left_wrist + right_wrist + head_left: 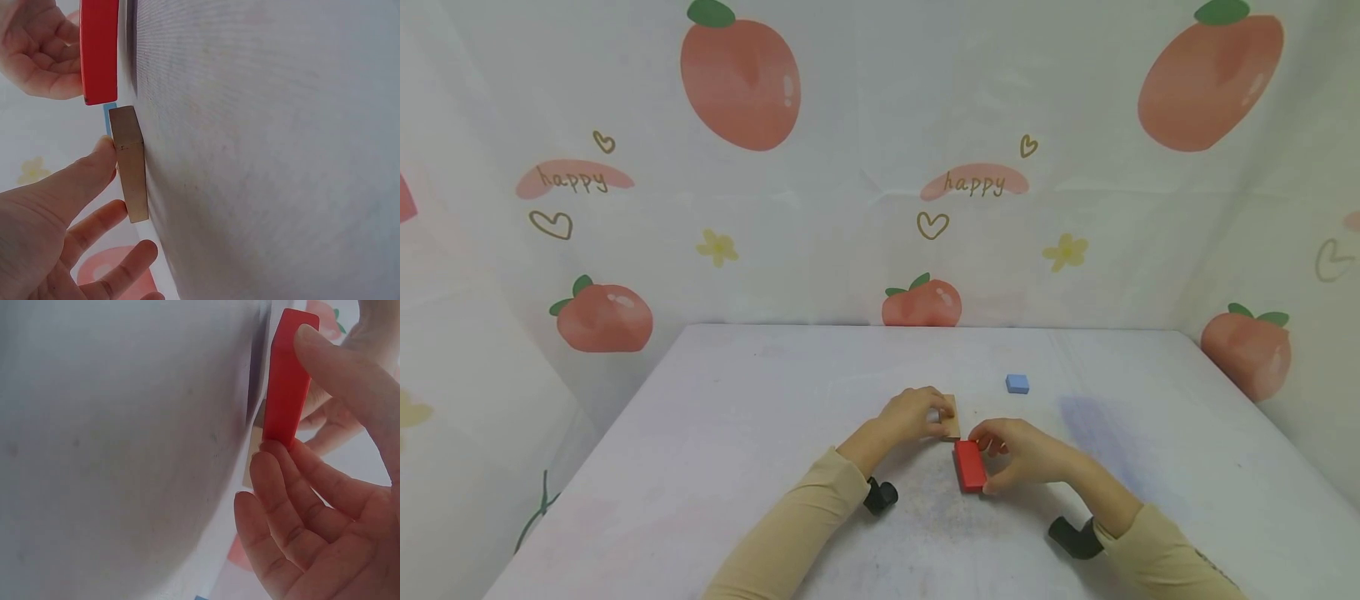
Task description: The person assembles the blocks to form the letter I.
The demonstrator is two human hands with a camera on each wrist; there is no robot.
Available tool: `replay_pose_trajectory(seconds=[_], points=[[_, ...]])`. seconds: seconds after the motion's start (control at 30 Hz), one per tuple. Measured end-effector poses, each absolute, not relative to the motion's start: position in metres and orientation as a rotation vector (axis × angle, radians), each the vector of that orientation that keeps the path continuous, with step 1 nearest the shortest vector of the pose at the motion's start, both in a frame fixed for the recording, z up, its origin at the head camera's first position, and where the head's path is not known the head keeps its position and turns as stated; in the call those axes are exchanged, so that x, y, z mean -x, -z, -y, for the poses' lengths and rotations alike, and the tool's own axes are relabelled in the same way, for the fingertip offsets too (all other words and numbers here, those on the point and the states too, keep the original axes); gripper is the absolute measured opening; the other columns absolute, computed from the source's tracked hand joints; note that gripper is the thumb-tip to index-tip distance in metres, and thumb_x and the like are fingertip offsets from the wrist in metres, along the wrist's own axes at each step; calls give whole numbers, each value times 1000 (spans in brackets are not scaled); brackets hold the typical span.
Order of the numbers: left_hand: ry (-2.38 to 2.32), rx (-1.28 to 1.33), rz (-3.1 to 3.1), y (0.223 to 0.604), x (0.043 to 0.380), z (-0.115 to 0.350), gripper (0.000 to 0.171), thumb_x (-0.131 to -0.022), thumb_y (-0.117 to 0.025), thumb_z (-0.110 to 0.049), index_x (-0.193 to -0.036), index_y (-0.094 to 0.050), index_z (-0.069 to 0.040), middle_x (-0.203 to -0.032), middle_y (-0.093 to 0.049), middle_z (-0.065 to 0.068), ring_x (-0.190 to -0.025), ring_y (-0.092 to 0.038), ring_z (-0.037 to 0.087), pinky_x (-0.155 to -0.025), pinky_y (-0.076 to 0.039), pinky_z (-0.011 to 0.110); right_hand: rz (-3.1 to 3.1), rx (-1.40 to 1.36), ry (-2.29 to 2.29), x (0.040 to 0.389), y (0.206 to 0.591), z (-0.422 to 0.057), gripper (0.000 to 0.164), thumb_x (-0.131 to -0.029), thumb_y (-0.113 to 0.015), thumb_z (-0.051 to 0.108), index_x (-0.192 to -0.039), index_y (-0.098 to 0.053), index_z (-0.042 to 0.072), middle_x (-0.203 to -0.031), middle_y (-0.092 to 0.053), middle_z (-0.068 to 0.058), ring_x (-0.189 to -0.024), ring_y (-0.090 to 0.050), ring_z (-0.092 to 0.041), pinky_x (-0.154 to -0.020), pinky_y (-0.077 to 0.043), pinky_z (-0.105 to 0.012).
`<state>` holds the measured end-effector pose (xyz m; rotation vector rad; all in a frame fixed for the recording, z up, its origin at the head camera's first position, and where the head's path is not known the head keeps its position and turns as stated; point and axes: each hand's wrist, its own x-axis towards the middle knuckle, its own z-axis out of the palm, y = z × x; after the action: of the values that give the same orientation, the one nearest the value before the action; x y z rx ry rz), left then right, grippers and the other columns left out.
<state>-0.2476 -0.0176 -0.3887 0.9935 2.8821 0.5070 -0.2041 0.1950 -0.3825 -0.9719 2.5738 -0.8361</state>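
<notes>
My right hand (1026, 452) pinches a red rectangular block (971, 467) between thumb and fingertips. In the right wrist view, the thumb presses one end of the red block (287, 381) and the fingertips the other; a gap with a shadow shows between it and the table. Just beyond it in the head view, my left hand (916, 413) holds a plain wooden block (952, 417). The left wrist view has the thumb and index finger on the wooden block (132, 175), the other fingers spread. The two blocks are close, end toward end.
A small blue block (1017, 384) lies farther back on the white table (775, 400). Black wrist-worn pieces show under the left wrist (881, 497) and the right wrist (1075, 538). Behind the table hangs a printed curtain (850, 183).
</notes>
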Motion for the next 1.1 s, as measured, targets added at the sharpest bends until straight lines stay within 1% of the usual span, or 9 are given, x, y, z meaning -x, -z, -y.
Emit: replay_pose_trajectory(seconds=[0.2, 0.7, 1.1], points=[[-490, -974, -2879, 388, 247, 17, 27, -81, -72, -25, -107, -70, -17, -117, -65, 0, -110, -60, 20, -92, -47, 32, -2572, 995, 844, 204, 384, -194, 52, -68, -81, 23, -109, -58, 1, -95, -63, 0, -82, -57, -8, -74, -49, -24], [-541, -995, -2868, 386, 246, 18, 27, -79, -73, -24, -104, -70, -15, -114, -65, 3, -108, -60, 22, -89, -49, 34, -2580, 1006, 836, 202, 383, -189, 51, -67, -82, 23, -107, -58, 1, -93, -63, 0, -81, -58, -9, -73, -49, -24], [-549, -982, -2862, 386, 246, 18, 27, -80, -73, -24, -105, -70, -16, -115, -65, 3, -109, -60, 22, -91, -48, 35, -2570, 979, 834, 202, 383, -186, 52, -68, -81, 24, -108, -58, 1, -94, -63, 0, -82, -59, -9, -75, -49, -24]])
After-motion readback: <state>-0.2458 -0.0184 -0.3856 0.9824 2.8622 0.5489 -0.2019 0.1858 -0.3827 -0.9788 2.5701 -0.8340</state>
